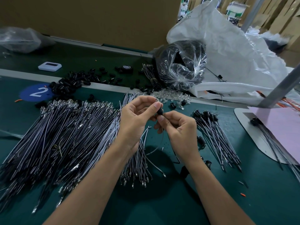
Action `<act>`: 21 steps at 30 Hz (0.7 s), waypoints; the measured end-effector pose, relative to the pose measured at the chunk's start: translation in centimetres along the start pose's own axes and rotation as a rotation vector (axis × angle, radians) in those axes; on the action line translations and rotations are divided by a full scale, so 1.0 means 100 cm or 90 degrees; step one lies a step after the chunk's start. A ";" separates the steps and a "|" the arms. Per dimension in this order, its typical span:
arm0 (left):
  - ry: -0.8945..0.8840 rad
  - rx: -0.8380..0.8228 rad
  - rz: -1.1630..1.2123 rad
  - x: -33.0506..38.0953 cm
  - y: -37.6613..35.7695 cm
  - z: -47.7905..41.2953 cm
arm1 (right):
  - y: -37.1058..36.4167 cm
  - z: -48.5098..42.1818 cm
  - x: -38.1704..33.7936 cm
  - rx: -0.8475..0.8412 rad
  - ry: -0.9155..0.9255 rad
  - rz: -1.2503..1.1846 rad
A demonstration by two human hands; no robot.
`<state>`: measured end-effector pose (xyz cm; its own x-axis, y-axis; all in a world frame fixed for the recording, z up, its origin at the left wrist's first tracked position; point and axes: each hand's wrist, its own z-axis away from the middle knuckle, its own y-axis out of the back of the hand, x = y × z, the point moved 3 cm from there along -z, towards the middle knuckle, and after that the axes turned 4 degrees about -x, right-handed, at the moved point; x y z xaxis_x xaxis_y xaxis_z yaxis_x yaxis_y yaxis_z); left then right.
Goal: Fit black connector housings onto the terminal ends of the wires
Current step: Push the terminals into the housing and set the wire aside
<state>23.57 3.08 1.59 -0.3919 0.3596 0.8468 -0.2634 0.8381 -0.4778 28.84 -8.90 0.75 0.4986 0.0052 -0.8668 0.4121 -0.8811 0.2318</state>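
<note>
My left hand (pixel 138 118) pinches a small black connector housing (pixel 159 111) between thumb and fingertips above the green table. My right hand (pixel 177 127) pinches the thin wire (pixel 162 137) just below the housing, and the wire hangs down under that hand. A large fan of grey and black wires with metal terminals (pixel 65 135) lies to the left, with a smaller bundle (pixel 138 163) under my left wrist. Wires with black housings fitted (pixel 214 127) lie to the right. Loose black housings (pixel 73 83) are heaped at the back.
A clear bag of black coils (pixel 180 67) and a big white sack (pixel 235 59) stand at the back right. Small clear parts (pixel 170 96) lie behind my hands. A pink sheet on a white board (pixel 276 127) is at right, a white device (pixel 50 66) at back left.
</note>
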 end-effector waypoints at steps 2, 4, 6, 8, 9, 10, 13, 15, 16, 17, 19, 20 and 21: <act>-0.002 -0.013 0.019 0.000 -0.002 0.001 | -0.002 0.000 0.001 -0.003 -0.005 -0.026; 0.004 -0.018 0.055 0.000 -0.004 0.003 | -0.003 0.000 0.001 -0.003 -0.015 -0.064; 0.018 -0.020 0.088 0.001 -0.004 0.003 | -0.005 0.000 0.002 0.000 -0.020 -0.094; 0.032 -0.024 0.108 0.000 -0.004 0.003 | -0.006 0.001 0.001 0.004 -0.023 -0.117; 0.039 -0.025 0.117 0.000 -0.004 0.003 | -0.006 0.001 0.001 0.005 -0.023 -0.125; 0.046 -0.028 0.126 0.000 -0.004 0.003 | -0.007 0.001 0.001 0.004 -0.023 -0.130; 0.066 -0.049 0.152 -0.002 -0.003 0.003 | -0.007 0.001 -0.001 0.000 -0.023 -0.138; 0.069 -0.070 0.160 -0.003 -0.003 0.002 | -0.006 0.001 -0.002 -0.001 -0.023 -0.138; 0.066 -0.080 0.155 -0.003 -0.002 0.001 | -0.006 0.001 -0.002 -0.001 -0.020 -0.135; 0.060 -0.088 0.146 -0.002 -0.002 0.001 | -0.006 0.001 -0.002 0.000 -0.016 -0.130; 0.049 -0.095 0.134 -0.001 -0.001 0.000 | -0.005 0.001 -0.002 0.001 -0.007 -0.116; 0.044 -0.098 0.129 0.000 0.000 0.000 | -0.004 0.001 -0.002 0.003 -0.002 -0.111; 0.038 -0.101 0.121 0.001 0.000 0.000 | -0.004 0.001 -0.002 0.005 0.002 -0.106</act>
<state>23.54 3.17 1.69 -0.3674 0.5361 0.7600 -0.0473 0.8054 -0.5909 28.53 -8.63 0.82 0.4259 0.1529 -0.8917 0.4832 -0.8717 0.0813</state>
